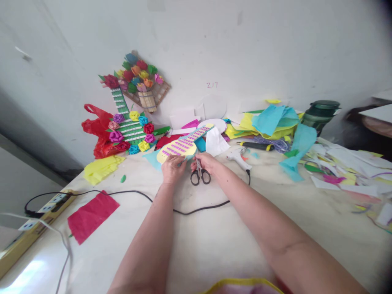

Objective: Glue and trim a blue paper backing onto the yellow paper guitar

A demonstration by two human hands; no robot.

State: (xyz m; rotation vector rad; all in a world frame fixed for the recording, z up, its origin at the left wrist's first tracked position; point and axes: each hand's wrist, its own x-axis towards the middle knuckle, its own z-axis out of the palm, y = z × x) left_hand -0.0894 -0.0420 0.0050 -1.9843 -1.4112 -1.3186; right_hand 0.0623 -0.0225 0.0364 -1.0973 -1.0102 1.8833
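Note:
My left hand [172, 167] grips the near end of a long yellow paper cut-out [183, 143] covered with rows of small pink strips, backed by light blue paper. My right hand [206, 161] is closed around black-handled scissors [200, 174], whose loops hang below my fingers, right beside the cut-out's near edge. Both hands are over the pale table [214, 237], almost touching each other.
A black cable [196, 210] crosses the table to a white glue gun [239, 158]. A red paper sheet [92, 215] and a power strip [45, 208] lie left. Paper-flower crafts [131, 130] lean at the wall. Piles of coloured paper [275, 122] and a dark green jar [320, 114] sit right.

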